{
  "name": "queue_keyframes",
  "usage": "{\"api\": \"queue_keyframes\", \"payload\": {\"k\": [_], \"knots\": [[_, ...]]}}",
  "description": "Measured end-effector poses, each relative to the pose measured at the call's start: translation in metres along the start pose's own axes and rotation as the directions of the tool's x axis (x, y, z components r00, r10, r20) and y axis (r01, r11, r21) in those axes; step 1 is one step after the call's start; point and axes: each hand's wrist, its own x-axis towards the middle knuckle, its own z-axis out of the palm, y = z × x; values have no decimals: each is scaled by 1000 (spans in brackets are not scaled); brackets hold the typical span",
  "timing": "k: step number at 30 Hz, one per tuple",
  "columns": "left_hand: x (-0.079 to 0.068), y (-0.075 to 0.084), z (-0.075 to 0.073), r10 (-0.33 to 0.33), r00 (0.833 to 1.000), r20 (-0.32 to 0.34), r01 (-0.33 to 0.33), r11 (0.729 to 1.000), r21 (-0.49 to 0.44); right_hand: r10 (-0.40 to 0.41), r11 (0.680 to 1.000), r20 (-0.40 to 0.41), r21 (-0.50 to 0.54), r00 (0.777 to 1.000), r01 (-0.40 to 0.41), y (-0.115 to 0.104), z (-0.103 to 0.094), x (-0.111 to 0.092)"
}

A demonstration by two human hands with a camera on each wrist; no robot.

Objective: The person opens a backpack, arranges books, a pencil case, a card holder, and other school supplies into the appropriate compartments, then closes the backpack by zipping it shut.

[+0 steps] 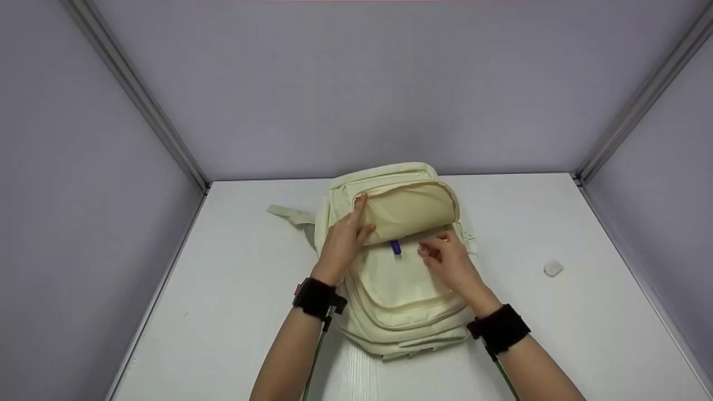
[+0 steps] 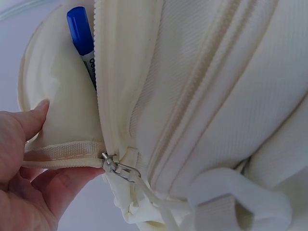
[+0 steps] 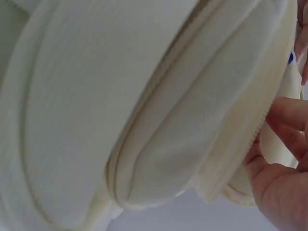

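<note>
A cream backpack (image 1: 409, 273) lies on the white table, its front pocket unzipped and the flap (image 1: 415, 209) folded back to show the lining. My left hand (image 1: 342, 239) holds that flap at its left end; in the left wrist view the thumb lies on the lining and fingers are behind the zip tape, near the metal zip pull (image 2: 111, 163). A blue-capped marker (image 2: 80, 31) sticks out of the pocket, its lower part hidden behind the zip edge (image 2: 100, 86). My right hand (image 1: 448, 262) pinches the pocket's zip edge right of the marker.
A small white object (image 1: 553, 268) lies on the table (image 1: 557, 334) to the right. One backpack strap (image 1: 289, 214) stretches out to the left. Grey-white panels (image 1: 356, 83) enclose the table at the back and both sides.
</note>
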Motion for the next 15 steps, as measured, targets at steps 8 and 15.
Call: {"api": "queue_keyframes", "payload": {"k": [8,15], "knots": [[0,-1,1,18,1000,-6,-18,1000,1,-56,996,-40,72,998,59,-6,11,3],[0,-1,1,-8,1000,-1,7,1000,-8,-41,995,-20,87,999,43,0,-5,-1]]}}
